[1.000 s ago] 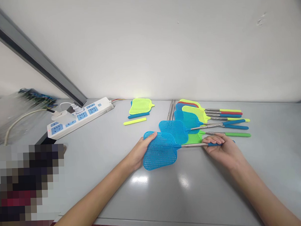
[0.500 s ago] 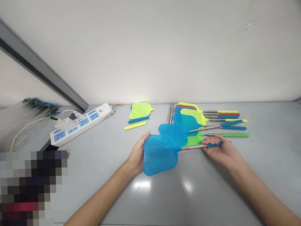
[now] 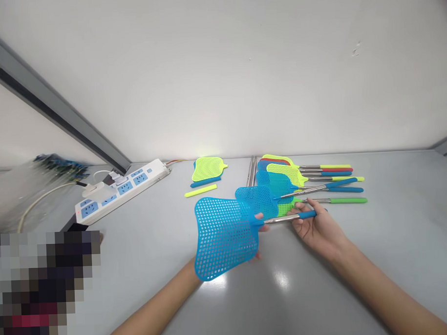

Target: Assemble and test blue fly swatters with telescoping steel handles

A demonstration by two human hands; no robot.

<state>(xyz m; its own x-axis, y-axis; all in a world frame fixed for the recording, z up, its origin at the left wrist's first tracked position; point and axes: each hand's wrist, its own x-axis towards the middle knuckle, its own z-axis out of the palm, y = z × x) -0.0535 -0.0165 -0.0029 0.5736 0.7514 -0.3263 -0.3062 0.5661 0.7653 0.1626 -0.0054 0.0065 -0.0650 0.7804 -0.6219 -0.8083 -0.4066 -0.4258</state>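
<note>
At the back, a pale wall (image 3: pixel 221 89) rises, marked by a few small chips. Below it spreads a grey table (image 3: pixel 323 291), glossy, with bright spots reflected in it. Two bare forearms (image 3: pixel 169 299) slant in from the near edge. Right of centre, a fan of swatters (image 3: pixel 259 200) lies with heads overlapping and grips pointing right: yellow, red, blue and green mesh on steel shafts. Nearer, the blue swatter (image 3: pixel 226 236) is held above the table, its squarish perforated head to the left, shaft and smooth handle (image 3: pixel 307 214) to the right. On the left sits a white strip (image 3: pixel 152 171) with blue socket faces. The right hand (image 3: pixel 316 231) is turned palm up, fingers curled around the handle. The left hand (image 3: pixel 262 228) is mostly hidden behind the mesh, fingertips at the neck; I cannot tell how far it closes. Near the wall lie loose heads (image 3: pixel 209 169), yellow over blue, thin steel rods (image 3: pixel 251 171), then a blue grip (image 3: pixel 206 182) and a yellow grip (image 3: pixel 201 191).
</note>
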